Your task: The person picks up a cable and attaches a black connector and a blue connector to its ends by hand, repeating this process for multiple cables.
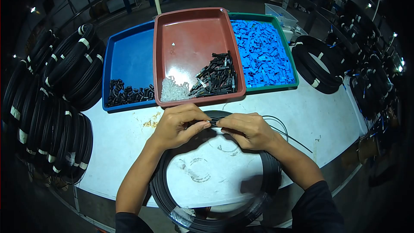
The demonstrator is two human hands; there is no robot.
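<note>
A large coil of black cable (160,185) lies on the white table and hangs over its front edge, with clear tape around part of it. Above the coil's far side, both hands meet at a small dark piece. My left hand (181,123) is closed, thumb and forefinger pinched at a tiny light-tipped part mostly hidden by the fingers. Just right of it, my right hand (248,130) pinches the black cable at that same spot. A loose cable end (297,143) sticks out to the right, past a small loop.
Behind the hands, a blue tray (129,67) holds short black sleeves, a red tray (194,34) holds small clear pieces and black connector parts, and a green tray (290,56) holds blue clips. Stacked cable coils (56,116) stand left; another coil (321,67) lies right.
</note>
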